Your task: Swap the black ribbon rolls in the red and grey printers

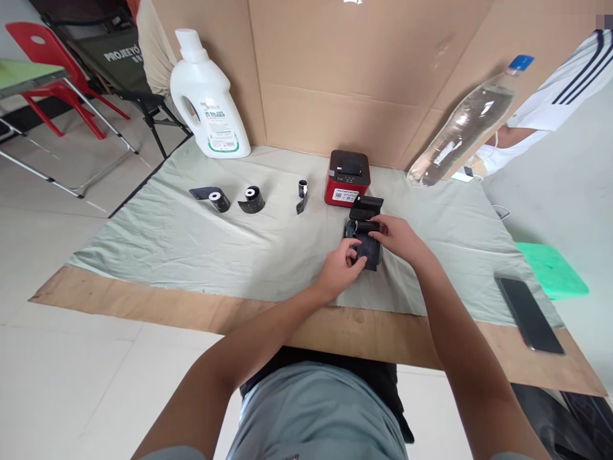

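Observation:
A small black printer (366,207) lies on the cloth with its lid raised at the back. In it sits a black paper roll (366,226), and a dark strip (368,249) from the roll hangs toward me. My right hand (396,236) has thumb and fingers closed at the roll's right end. My left hand (341,267) curls at the printer's left side, thumb by the strip's edge; its exact contact is partly hidden. Behind stands a red and black printer (347,180). To the left are two black rolls (219,201) with loose tails and a smaller roll (301,189).
A white detergent bottle (207,96) stands at the back left before a cardboard panel (335,76). A clear bottle with a blue cap (469,121) leans at the back right, near another person's sleeve (560,89). A phone (529,313) lies by the right front edge.

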The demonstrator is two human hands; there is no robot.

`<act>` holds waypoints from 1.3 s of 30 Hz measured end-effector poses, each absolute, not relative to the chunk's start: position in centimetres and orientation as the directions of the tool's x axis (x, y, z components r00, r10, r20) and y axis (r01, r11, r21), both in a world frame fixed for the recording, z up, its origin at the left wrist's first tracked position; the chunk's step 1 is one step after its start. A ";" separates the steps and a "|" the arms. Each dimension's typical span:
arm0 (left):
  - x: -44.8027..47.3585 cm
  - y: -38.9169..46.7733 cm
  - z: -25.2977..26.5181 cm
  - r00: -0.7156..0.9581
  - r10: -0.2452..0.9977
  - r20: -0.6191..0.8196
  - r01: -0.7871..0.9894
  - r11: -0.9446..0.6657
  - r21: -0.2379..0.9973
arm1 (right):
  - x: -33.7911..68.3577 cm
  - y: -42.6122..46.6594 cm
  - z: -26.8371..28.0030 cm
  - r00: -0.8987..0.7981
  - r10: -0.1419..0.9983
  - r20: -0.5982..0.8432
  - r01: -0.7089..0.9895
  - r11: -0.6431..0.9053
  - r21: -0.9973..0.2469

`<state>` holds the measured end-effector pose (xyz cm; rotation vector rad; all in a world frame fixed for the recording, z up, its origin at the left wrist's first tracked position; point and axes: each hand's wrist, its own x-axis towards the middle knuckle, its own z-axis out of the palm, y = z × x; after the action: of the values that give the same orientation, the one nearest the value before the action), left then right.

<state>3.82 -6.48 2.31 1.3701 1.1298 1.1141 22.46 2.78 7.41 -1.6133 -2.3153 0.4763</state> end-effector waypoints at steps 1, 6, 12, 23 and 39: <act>3.8 -6.4 2.3 0.137 0.989 0.057 0.067 -0.067 0.996 | 22.2 3.0 7.4 -0.344 0.938 0.036 0.858 0.329 -0.394; 3.7 -6.3 2.3 0.136 0.989 0.055 0.060 -0.064 0.996 | 21.4 4.5 7.3 -0.347 0.938 -0.013 0.905 0.331 -0.267; 3.7 -6.1 2.0 0.141 0.988 0.062 0.062 -0.071 0.996 | 21.3 4.6 7.6 -0.296 0.950 -0.101 0.932 0.264 -0.248; 3.6 -6.1 1.9 0.155 0.983 0.102 0.198 -0.132 0.971 | 20.0 3.9 7.9 -0.194 0.975 -0.111 0.978 0.184 -0.096; 4.0 -5.6 1.6 0.100 0.939 0.329 0.543 -0.328 0.773 | 20.7 4.5 8.7 -0.306 0.908 0.285 0.779 0.411 -0.474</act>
<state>4.03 -5.56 1.64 1.9219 1.4450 1.1337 20.73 4.52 8.71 -1.4309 -2.1619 0.3359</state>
